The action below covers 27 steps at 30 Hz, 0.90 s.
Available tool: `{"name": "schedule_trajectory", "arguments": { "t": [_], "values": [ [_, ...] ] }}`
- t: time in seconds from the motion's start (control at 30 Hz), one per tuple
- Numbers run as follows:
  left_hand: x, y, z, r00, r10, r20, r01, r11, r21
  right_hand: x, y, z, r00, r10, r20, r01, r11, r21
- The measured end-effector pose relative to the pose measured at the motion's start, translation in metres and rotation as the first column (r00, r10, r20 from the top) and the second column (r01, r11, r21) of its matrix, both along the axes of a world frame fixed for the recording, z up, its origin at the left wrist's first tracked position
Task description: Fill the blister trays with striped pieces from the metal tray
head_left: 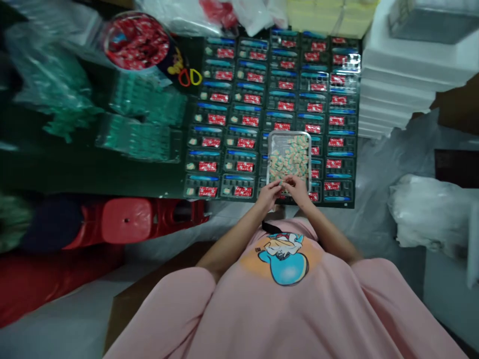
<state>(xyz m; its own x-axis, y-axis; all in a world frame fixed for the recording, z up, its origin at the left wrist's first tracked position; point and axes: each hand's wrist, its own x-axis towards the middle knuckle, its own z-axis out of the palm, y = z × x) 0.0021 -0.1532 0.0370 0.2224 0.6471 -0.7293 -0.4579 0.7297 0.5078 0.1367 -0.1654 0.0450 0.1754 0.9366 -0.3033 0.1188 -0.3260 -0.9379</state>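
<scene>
A clear rectangular tray (309,149) full of small cream and green pieces (290,157) rests over the rows of packs at the table's front edge. Over the tray's near end, my left hand (270,193) and my right hand (296,189) meet at the fingertips, both pinched. Between them a tiny greenish piece seems to show, too small to make out. Around the tray lie many black compartment trays (245,167), with blue pens, red patterned packets and, in the left columns, small cream pieces.
A round tub (138,42) of red packets, scissors (190,77) and bagged green items (138,137) lie on the table's left side. White foam sheets (396,85) are stacked at right. A red stool (127,219) stands below the left edge.
</scene>
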Motion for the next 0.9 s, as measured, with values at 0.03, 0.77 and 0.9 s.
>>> {"name": "schedule_trajectory", "arguments": {
  "t": [0.03,0.77,0.9],
  "values": [
    [0.001,0.001,-0.001,1.0,-0.011,-0.027,0.011,1.0,0.004,0.002,0.0,-0.001,1.0,-0.008,-0.009,0.008,1.0,-0.008],
    [0.23,-0.018,-0.009,0.788,-0.517,-0.334,0.601,0.763,0.237,0.211,-0.094,-0.017,0.895,-0.447,0.002,0.444,0.889,-0.111],
    [0.272,-0.013,-0.019,0.679,-0.509,-0.529,0.686,0.697,0.209,0.252,-0.095,-0.027,0.867,-0.487,0.107,0.495,0.866,-0.07]
  ]
}}
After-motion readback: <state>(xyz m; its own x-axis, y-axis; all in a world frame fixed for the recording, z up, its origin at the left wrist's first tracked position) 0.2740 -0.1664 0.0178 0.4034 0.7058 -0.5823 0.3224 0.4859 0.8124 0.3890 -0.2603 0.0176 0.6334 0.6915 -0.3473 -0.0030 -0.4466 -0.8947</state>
